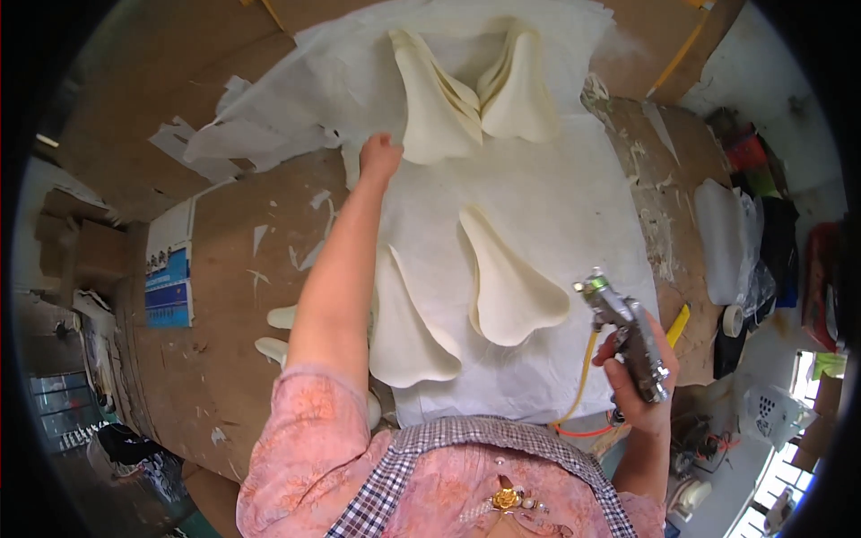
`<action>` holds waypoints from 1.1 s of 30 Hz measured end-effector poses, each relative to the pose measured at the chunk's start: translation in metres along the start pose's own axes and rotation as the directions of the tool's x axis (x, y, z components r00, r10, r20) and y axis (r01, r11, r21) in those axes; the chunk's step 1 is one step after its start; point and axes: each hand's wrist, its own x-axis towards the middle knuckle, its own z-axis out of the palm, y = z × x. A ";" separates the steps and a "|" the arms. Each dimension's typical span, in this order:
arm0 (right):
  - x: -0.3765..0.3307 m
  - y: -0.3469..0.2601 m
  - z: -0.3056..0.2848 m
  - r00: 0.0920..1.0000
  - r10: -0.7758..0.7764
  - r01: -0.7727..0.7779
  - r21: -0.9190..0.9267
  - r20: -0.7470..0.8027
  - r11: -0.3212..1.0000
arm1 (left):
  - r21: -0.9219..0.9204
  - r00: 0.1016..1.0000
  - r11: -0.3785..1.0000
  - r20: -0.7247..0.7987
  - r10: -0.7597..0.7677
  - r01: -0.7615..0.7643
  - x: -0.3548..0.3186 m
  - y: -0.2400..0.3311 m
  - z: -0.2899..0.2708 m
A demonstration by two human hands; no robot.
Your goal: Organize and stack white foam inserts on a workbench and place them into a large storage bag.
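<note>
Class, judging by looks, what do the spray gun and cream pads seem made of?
Spray gun: likely metal, shiny, since its silvery body shows bright glints. Cream pads: perhaps foam, matte and smooth, since their edges curl softly; rubber is possible.

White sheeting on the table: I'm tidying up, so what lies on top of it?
Two layered stacks of cream pieces lie at the far end, and two separate cream pieces at the near end. The white sheeting directly beneath them is hidden.

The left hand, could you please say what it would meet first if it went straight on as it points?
The left hand would probably meet the upper-left cream pad first, though the hand's height is unclear.
</note>
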 end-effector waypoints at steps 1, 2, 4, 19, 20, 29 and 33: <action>-0.004 0.003 -0.004 0.997 0.026 -0.023 0.055 -0.071 0.998 | 0.051 0.999 0.998 -0.012 0.037 -0.036 0.015 -0.005 0.010; -0.008 0.005 -0.011 0.988 0.060 -0.044 0.110 -0.141 0.993 | 0.080 0.998 0.995 0.029 0.060 -0.062 0.030 -0.002 0.019; -0.009 0.012 -0.030 0.960 0.192 -0.180 0.076 -0.203 0.981 | 0.090 0.992 0.992 0.104 0.075 -0.085 0.032 0.015 0.046; -0.002 0.021 -0.033 0.934 0.270 -0.237 0.161 -0.233 0.958 | 0.384 0.952 0.878 0.006 0.306 -0.285 -0.030 0.027 -0.002; -0.004 0.021 -0.035 0.934 0.267 -0.233 0.162 -0.236 0.959 | 0.384 0.950 0.877 0.005 0.311 -0.289 -0.033 0.026 -0.004; -0.009 0.009 -0.018 0.999 0.044 -0.048 0.222 0.023 0.974 | -0.338 0.932 0.929 0.363 -0.018 0.149 -0.058 0.009 -0.049; -0.013 -0.004 -0.008 0.986 0.135 -0.149 0.149 0.100 0.978 | -0.608 0.960 0.764 0.275 -0.053 0.217 -0.043 -0.006 -0.095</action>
